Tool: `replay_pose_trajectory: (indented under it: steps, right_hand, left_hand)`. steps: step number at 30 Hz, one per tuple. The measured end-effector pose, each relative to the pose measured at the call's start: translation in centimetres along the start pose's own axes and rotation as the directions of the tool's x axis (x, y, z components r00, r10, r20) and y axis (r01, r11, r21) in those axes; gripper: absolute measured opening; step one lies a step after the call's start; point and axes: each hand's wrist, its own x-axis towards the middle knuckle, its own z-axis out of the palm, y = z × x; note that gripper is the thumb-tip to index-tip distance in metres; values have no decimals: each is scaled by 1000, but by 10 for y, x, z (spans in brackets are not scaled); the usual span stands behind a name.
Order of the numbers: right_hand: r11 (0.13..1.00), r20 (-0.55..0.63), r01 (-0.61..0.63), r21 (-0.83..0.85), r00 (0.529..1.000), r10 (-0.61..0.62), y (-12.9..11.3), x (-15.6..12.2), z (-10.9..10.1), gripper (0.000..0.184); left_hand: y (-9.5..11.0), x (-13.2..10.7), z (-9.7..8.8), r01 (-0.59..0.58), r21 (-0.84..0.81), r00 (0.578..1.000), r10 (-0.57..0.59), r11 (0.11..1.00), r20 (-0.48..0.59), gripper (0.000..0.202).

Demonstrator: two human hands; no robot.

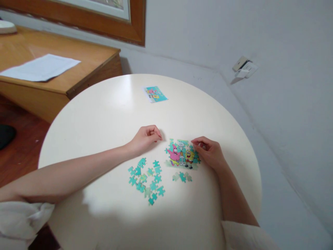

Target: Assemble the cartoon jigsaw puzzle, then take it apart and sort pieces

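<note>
A partly joined jigsaw puzzle (179, 158) with a pink starfish, a pale figure and a yellow sponge character lies on the table. At its upper right edge, my right hand (210, 150) has thumb and index finger pinched together; what is between them, if anything, is too small to make out. My left hand (147, 139) rests just left of the puzzle, fingers curled in and apart from any piece. Loose teal puzzle pieces (140, 187) are spread below my left forearm. A short row of pale and teal pieces (182, 177) sits just below the puzzle.
A picture card (156, 94) with the same characters lies toward the far side of the round white table (104, 104). Beyond the table's left edge stands a wooden desk (96, 57) with a white paper sheet (43, 67). A wall (286, 121) runs along the right.
</note>
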Motion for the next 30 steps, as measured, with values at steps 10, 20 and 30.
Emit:
replay_pose_trajectory:
  steps: [10,20,30]
  right_hand:
    - [1000,-5,-3,-13,1000,3,1,0,0,16]
    - [1000,-6,8,-24,1000,-8,2,-1,1,17]
    - [946,-39,292,-140,953,-300,-48,-5,17,9]
  left_hand:
    - [0,0,0,-5,8,1000,5,1000,1,4]
    - [2,-1,0,1,5,1000,-1,1000,8,5]
    - [2,1,2,1,22,1000,-1,1000,6,8]
